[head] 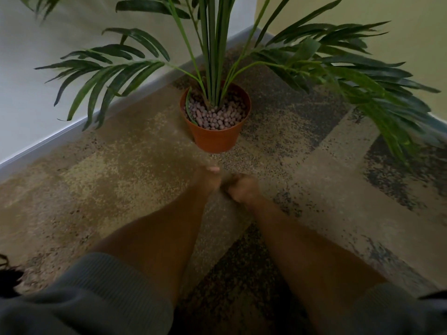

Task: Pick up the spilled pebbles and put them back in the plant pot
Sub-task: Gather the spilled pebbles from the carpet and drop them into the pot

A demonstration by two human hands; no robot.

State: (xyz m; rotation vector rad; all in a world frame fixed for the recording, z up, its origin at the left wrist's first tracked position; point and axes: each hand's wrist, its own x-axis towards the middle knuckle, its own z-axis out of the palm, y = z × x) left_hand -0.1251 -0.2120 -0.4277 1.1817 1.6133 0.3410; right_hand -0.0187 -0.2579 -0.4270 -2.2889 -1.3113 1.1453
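Both our hands, left hand [210, 181] and right hand [242, 189], blur together on the carpet [116, 170] at six o'clock from the pot [215, 139], finger spread unclear; pebbles [217, 116], seemingly light, hard and rolly, want fingertip pinches.

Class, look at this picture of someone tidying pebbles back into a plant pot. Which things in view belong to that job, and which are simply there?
Part of the job:
- orange plant pot
- pebbles in the pot
- left hand and right hand, low over the carpet, blurred

Simply there:
- palm leaves
- patterned carpet
- skirting board
- grey sleeves
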